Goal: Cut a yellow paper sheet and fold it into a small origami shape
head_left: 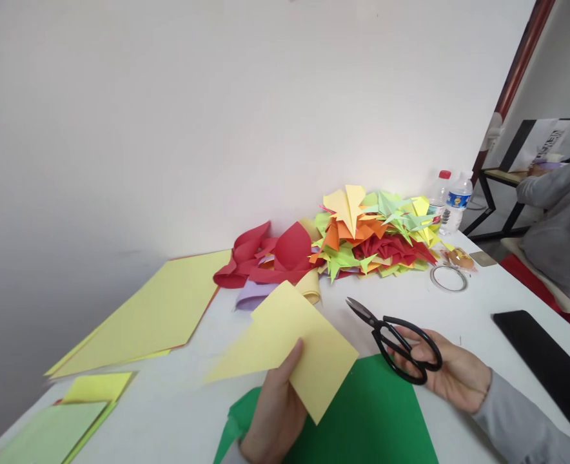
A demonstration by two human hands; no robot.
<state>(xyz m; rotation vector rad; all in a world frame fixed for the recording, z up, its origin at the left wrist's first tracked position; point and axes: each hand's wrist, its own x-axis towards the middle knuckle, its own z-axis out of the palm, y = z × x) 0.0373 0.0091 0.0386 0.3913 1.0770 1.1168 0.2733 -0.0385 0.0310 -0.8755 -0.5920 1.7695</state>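
Head view: lower centre, my left hand (279, 407) pinched yellow paper (321, 351); lower right, my right hand (452, 369) gripped scissors (375, 324).

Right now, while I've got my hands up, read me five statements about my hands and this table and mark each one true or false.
1. Your right hand holds scissors with black handles. True.
2. Your left hand is empty. False: it holds yellow paper.
3. A green sheet lies on the white table. True.
4. The scissors are cutting into the yellow paper. False: there is a gap between the two.
5. The bottles stand left of the pile of folded papers. False: they stand at its right end.
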